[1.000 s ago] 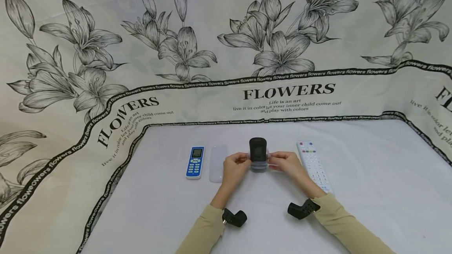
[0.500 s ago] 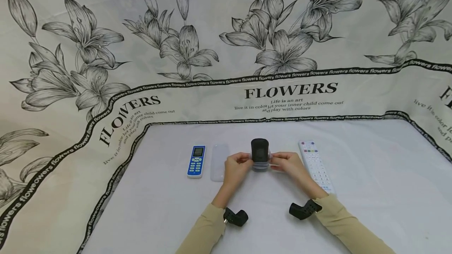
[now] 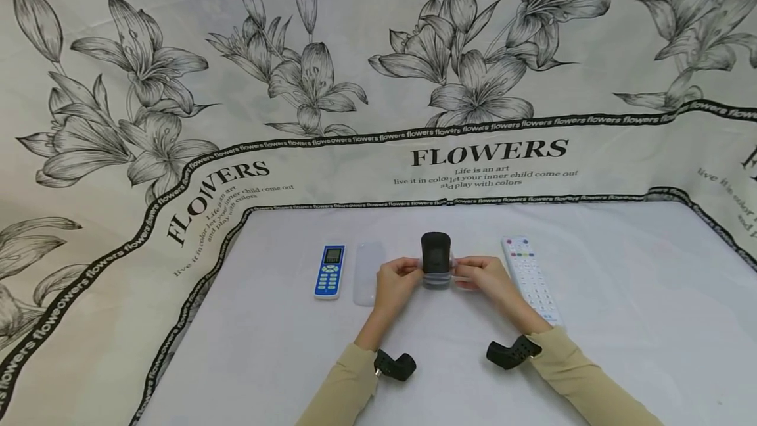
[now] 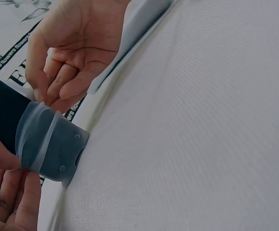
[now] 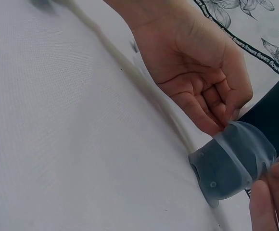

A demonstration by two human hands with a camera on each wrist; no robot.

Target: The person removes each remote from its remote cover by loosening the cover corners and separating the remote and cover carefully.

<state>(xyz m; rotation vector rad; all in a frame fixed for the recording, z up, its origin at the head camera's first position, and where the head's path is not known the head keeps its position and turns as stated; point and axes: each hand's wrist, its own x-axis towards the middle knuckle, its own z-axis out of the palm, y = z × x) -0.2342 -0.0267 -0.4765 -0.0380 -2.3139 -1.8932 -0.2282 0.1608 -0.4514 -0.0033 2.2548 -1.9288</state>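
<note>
A black remote control (image 3: pixel 435 252) stands roughly upright between both hands in the head view, the far end up. A translucent silicone cover (image 4: pixel 55 144) wraps its lower end and bunches into folds around the middle. My left hand (image 3: pixel 393 283) pinches the cover's edge on the left side with thumb and fingers. On the opposite side, my right hand (image 3: pixel 486 276) pinches the edge in the same way. Both wrist views show the cover's folds (image 5: pixel 243 149) close up, its closed end near the white cloth. The remote's upper part is cut off in the wrist views.
A blue and white remote control (image 3: pixel 329 273) lies on the left. Beside it, next to the left hand, is a flat translucent cover (image 3: pixel 365 275). A long white remote control (image 3: pixel 530 278) lies partly behind the right forearm. Flower-printed cloth (image 3: pixel 473 91) hangs behind the table.
The hands keep nearly the same pinch on the cover. The black remote has tilted slightly, and the whole view has shifted a little.
</note>
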